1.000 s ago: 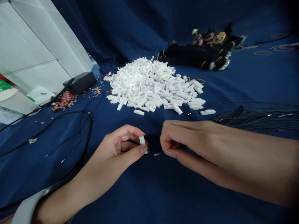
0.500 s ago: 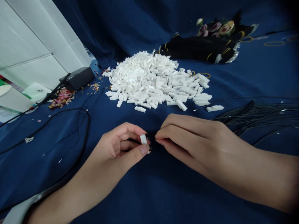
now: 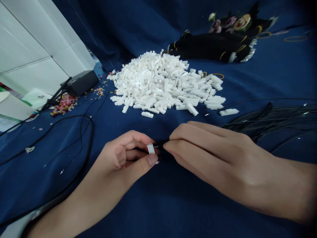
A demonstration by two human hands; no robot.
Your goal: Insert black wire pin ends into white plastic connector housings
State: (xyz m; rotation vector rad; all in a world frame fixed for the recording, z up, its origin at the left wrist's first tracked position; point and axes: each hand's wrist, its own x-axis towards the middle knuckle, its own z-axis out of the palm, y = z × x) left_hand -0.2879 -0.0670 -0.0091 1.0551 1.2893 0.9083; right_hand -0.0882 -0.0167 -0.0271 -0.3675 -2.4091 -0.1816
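Observation:
My left hand (image 3: 123, 156) pinches a small white plastic connector housing (image 3: 151, 148) between thumb and fingers. My right hand (image 3: 205, 155) sits just to its right, with its fingertips closed on thin black wires (image 3: 162, 144) that run toward the housing. The wire ends are hidden by my fingers. Behind my hands lies a large heap of white connector housings (image 3: 158, 82) on dark blue cloth (image 3: 173, 211). One loose housing (image 3: 228, 112) lies at its right side.
A spread of black wires (image 3: 269, 117) lies to the right. Bundled black wire hanks (image 3: 210, 48) and artificial flowers (image 3: 230, 23) lie behind the heap. A black cable (image 3: 90, 138), black box (image 3: 80, 82) and multicoloured scraps (image 3: 64, 105) lie left, beside a white wall (image 3: 32, 39).
My right hand has moved left, closer to my left hand, and its fingers are nearer the housing. The whole scene has shifted upward in view as my head moved.

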